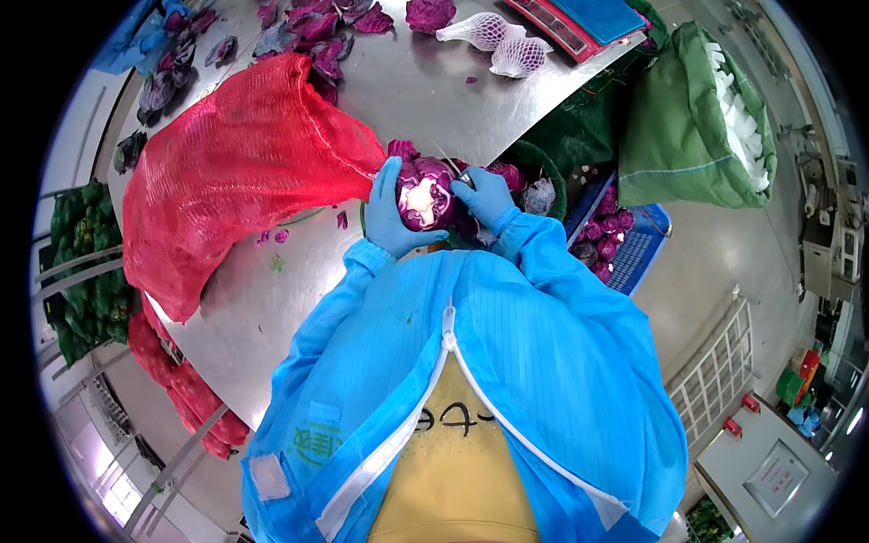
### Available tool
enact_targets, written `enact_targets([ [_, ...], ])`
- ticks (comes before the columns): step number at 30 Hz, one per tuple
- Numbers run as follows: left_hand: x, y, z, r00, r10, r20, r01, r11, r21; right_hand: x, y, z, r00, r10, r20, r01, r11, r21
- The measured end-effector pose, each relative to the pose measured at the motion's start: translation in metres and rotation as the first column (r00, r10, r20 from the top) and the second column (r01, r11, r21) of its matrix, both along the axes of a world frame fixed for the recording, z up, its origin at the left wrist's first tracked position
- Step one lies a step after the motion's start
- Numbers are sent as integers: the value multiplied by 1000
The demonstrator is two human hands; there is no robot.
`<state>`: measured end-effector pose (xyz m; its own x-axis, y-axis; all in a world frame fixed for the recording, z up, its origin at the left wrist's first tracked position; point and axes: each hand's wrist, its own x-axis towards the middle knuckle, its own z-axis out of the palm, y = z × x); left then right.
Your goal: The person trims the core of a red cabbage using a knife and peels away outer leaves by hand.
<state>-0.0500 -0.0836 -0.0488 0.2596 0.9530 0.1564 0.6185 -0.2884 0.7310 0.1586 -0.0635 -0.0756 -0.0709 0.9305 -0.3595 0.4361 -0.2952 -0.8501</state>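
A red cabbage [438, 193] with a pale cut stem end faces up at me near the edge of the metal table. Around its left side and underside curls my left hand [391, 215], gloved in blue. On the cabbage's right, my gloved right hand [489, 196] is closed on a knife [458, 172], whose thin blade points up and left beside the cabbage. The fingertips of that hand are partly hidden. Just left of my left hand, a large red mesh bag [244, 163] lies on the table.
Loose purple leaves [312, 32], white foam nets [484, 30] and a red scale [566, 32] occupy the metal table [407, 90]. To the right are a blue crate [647, 240] of small cabbages and a green sack [683, 136] of foam nets. Filled green mesh bags [90, 271] stand left.
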Motion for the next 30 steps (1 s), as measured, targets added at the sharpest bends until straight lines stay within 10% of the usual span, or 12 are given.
enact_targets([
  [2,3,2,-5,1000,-10,-22,11,999,38,0,0,6,961,86,264,-135,976,171],
  [13,7,2,-13,997,-72,-26,76,975,208,30,-4,-43,941,-125,316,72,982,172],
  [20,-5,-6,-33,990,-1,144,-20,990,142,17,-12,-32,931,-361,-58,362,932,2],
  [23,-9,-13,-43,940,129,316,-148,988,36,39,-18,-149,849,-528,16,524,845,104],
  [24,-9,-15,-48,910,199,363,-207,978,-17,48,-27,-81,725,-661,-194,612,747,-261],
  [30,11,-23,-35,919,316,237,-341,937,73,75,-49,-67,844,-532,70,529,847,51],
])
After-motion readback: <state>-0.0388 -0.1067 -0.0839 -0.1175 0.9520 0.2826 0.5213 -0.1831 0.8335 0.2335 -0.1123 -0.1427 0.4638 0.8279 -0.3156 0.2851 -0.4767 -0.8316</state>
